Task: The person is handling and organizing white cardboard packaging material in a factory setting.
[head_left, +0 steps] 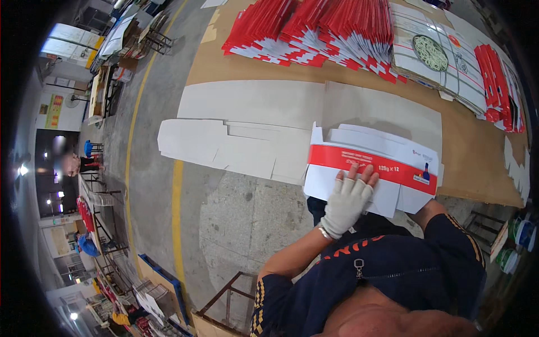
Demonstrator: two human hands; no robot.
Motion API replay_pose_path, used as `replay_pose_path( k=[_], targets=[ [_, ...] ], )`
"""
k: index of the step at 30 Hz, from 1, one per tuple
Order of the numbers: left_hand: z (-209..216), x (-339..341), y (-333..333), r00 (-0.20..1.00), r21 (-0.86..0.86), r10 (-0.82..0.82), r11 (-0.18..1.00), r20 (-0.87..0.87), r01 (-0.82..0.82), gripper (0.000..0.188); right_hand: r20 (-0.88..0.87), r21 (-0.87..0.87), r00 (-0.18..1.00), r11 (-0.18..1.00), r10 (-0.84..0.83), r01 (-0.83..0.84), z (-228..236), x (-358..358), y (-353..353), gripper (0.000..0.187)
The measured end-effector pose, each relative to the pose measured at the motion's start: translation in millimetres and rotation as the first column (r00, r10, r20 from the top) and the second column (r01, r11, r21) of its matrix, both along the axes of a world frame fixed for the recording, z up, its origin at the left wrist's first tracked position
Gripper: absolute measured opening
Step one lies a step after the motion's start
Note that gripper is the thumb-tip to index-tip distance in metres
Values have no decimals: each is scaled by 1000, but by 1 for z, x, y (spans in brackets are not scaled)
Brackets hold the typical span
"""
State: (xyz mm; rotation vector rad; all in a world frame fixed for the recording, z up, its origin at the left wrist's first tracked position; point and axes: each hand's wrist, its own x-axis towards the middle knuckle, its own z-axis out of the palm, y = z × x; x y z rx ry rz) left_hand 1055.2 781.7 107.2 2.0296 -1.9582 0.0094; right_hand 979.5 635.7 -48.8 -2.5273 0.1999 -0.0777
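Observation:
My left hand (349, 201), in a white fingerless glove, lies flat with its fingers out on a printed cardboard carton (331, 174). The carton is white with a broad red band and a small bottle picture at its right end. It is partly folded, with one narrow flap standing up at its left end and white flaps along both long sides. My right forearm (431, 214) reaches under the carton's right end, which hides the right hand. Beneath the carton, a large plain grey-white cardboard sheet (252, 101) and a cut cardboard blank (196, 137) lie on the table.
Fanned stacks of red and white folded cartons (359, 28) stand along the table's far side. Beside them sits a strapped bundle of white printed cartons (443, 62), then more red cartons (491, 78). A metal frame (227, 295) stands on the floor at lower left.

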Motion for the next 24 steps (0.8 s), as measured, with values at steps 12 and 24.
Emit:
replay_pose_path(
  k=[12,24],
  targets=[
    [-129,235,143,-360,-67,-345,796,-867,-601,75,-98,-404,991,914,-87,40,26,1,1,77],
    [-54,189,68,295,-110,266,544,-918,-832,23,-125,-429,990,903,-66,7,22,12,7,76]
  ],
)
